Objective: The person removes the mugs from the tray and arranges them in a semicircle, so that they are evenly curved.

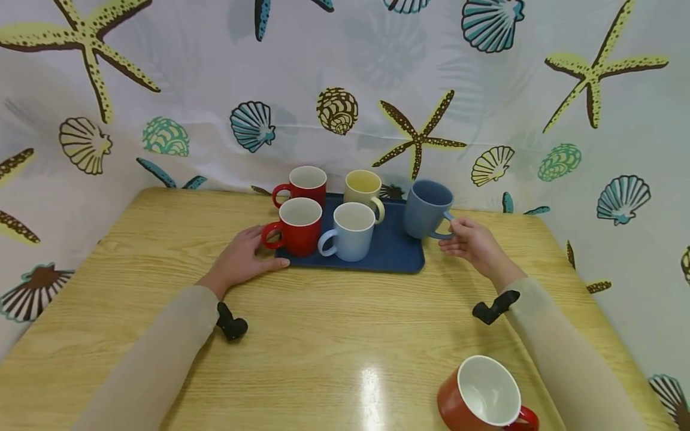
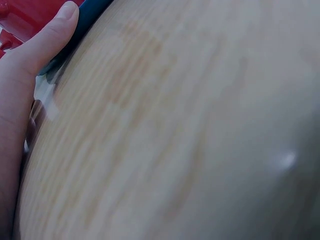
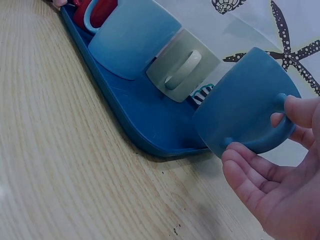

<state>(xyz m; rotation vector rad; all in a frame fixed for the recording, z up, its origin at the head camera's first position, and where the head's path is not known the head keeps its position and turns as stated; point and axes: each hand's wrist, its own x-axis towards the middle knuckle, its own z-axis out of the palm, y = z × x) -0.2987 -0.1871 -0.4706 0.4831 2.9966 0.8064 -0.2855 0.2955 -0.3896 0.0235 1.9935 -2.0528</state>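
Observation:
By its handle, my right hand (image 1: pixel 474 242) holds a slate-blue mug (image 1: pixel 428 209), tilted at the tray's right end. In the right wrist view, the thumb and fingers pinch that handle. My left hand (image 1: pixel 242 257) rests at the left corner of the blue tray (image 1: pixel 377 263), its thumb stretched along the front rim; its other fingertips are partly hidden behind a red mug's handle. On the tray stand a front red mug (image 1: pixel 302 233), another red mug (image 1: pixel 312 182) behind it, a light-blue mug (image 1: pixel 353 236) and a cream mug (image 1: pixel 362 185).
Close to me at the lower right, an orange-red mug (image 1: pixel 458 401) stands on the wooden table (image 1: pixel 323 335), its handle pointing right. A white cloth (image 1: pixel 302 72) printed with shells and starfish hangs behind the table and along its sides.

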